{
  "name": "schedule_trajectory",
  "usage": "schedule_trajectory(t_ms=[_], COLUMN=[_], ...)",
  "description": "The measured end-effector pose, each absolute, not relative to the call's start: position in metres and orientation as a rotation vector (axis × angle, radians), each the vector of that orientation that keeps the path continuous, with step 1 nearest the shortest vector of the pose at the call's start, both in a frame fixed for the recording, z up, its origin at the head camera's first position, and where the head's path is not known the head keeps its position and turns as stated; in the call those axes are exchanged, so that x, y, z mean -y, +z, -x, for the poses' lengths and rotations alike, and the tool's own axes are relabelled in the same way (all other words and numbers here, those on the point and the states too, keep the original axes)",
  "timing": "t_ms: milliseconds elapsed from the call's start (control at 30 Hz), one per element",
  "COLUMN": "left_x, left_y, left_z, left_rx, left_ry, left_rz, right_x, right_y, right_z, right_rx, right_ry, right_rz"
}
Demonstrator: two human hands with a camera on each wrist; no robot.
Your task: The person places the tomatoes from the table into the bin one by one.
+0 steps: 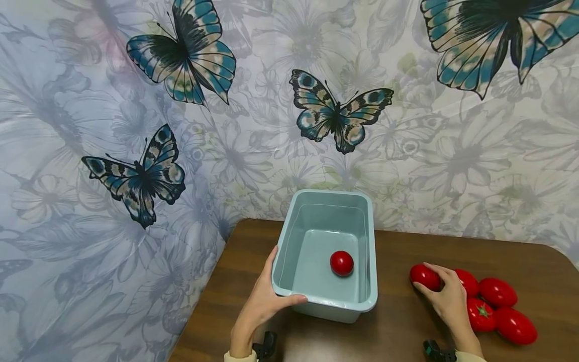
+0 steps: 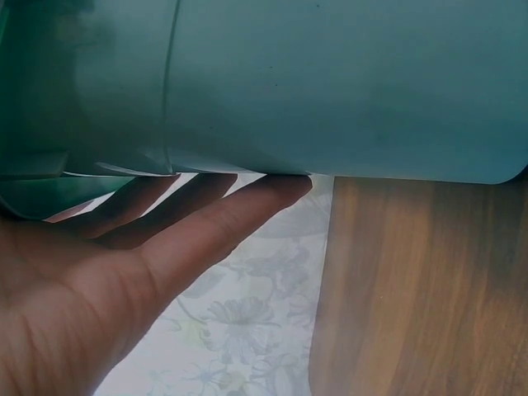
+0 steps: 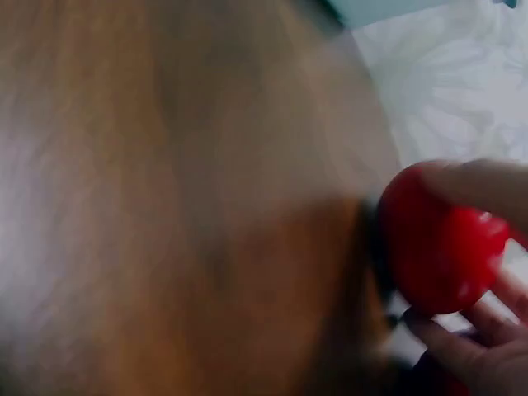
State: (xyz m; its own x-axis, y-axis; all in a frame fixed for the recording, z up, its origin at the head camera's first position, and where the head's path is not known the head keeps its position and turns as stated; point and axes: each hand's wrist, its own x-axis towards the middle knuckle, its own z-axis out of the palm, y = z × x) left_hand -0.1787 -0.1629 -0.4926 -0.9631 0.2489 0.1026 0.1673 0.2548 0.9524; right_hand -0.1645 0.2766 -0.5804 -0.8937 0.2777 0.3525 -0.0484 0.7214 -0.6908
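Glossy tomatoes [image 1: 515, 326], plastic bin [image 1: 312, 266], wooden tabletop [image 1: 391, 317]

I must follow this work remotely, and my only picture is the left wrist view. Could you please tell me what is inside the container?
Observer: One red tomato lies on the floor of the container.
Operator: Thank you. And what does the right hand do?
Observer: It holds a second tomato between thumb and fingers.
Operator: Are there others?
Observer: Yes, four more tomatoes lie grouped on the table, to the right of that hand.
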Motion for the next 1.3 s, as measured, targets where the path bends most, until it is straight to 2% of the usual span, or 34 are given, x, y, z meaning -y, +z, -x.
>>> schedule_trajectory(t_ms=[933, 1100, 1300], left_x=[0.16, 0.159, 0.16], left_y=[-0.493, -0.492, -0.492], left_z=[0.181, 0.181, 0.18], left_rx=[-2.389, -2.38, -2.357], left_ry=[1.899, 1.911, 1.931], left_rz=[-0.449, -0.46, -0.445], right_x=[-0.269, -0.262, -0.241], right_y=[-0.576, -0.549, -0.486], right_z=[0.171, 0.175, 0.186], right_rx=[2.477, 2.398, 2.228], right_ry=[0.98, 1.045, 1.335], right_rz=[0.277, 0.31, 0.313])
